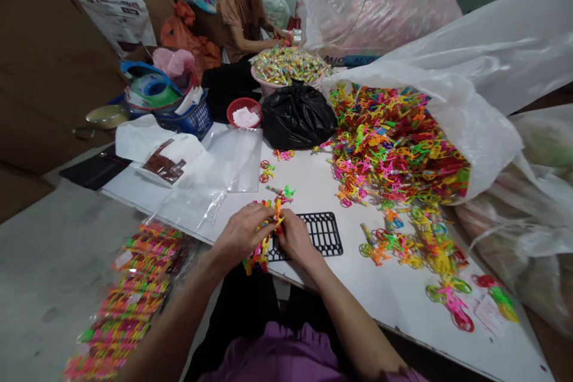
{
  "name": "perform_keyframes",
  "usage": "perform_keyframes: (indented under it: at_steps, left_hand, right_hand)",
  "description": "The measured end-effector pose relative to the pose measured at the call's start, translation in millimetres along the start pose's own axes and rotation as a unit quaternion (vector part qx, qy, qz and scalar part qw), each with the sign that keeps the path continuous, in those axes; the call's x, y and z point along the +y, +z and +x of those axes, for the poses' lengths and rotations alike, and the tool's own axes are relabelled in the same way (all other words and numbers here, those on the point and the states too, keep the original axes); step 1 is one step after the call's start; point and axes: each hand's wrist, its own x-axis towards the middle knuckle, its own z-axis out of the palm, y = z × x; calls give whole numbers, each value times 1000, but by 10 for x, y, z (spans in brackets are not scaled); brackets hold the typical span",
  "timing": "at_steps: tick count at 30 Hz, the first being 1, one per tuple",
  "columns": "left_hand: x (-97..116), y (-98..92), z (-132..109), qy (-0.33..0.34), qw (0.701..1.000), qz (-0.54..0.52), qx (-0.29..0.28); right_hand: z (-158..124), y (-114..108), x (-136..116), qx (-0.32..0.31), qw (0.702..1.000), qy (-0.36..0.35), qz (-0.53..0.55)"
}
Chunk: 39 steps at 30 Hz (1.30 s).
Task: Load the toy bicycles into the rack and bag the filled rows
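My left hand [248, 227] is closed on a cluster of small plastic toy bicycles [257, 262] in orange, yellow, red and green, at the table's front edge. Close against it, my right hand [294, 234] pinches part of the same cluster; its fingertips are partly hidden. Under my right hand lies a black plastic rack [329, 233] with rows of slots. Just beyond my fingers is a loose toy bicycle [286, 193] with a candy-like tube beside it.
A large clear bag [483, 125] spills many toy bicycles [398, 143] on the right. A black bag [298, 116], a red bowl [244, 112] and a heaped tub [264, 88] stand behind. Packed toys [129, 298] lie lower left. A co-worker [242, 18] sits across.
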Motion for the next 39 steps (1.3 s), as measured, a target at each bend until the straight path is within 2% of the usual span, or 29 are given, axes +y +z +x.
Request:
perform_keyframes:
  at_steps: [4,6,9,11,14,17,19,23,25,28,30,32,36,39]
  left_hand:
    - [-4,90,-20,1,998,25,53]
    - [15,113,-42,8,998,30,59]
    - [63,108,-84,34,997,26,58]
    - [97,100,-114,48,996,37,65]
    - [122,122,-162,57,995,63,51]
    - [93,188,-225,68,995,71,28]
    - [54,235,-268,62,995,72,23]
    - [-9,283,-276,43,995,85,19]
    - [-34,284,-229,41,994,94,30]
    - [-68,265,-130,59,993,92,53]
    - [-81,239,-70,70,992,91,51]
    - [-83,206,-20,68,992,96,39]
    - [-104,156,83,66,992,101,29]
    - [-151,132,178,66,992,100,27]
  right_hand:
    - [16,-42,-58,-28,999,-15,-44]
    - [6,-73,-8,-30,999,-21,-25]
    - [36,-196,119,-68,997,-35,29]
    - [144,-308,155,-59,997,-38,35]
    - [457,-400,68,9,997,-25,-66]
    - [777,-370,-77,-27,980,10,-198]
    - [861,-354,-91,-55,968,5,-246]
    - [633,-494,184,-56,956,-86,-276]
    - [430,-615,350,-60,957,-95,-267]
    - [245,-706,456,-15,968,-9,-250]
    - [268,-675,438,13,966,68,-251]
    - [377,-611,396,15,961,117,-249]
    - [532,-573,375,50,967,167,-187]
    - [403,-676,400,83,977,185,-64]
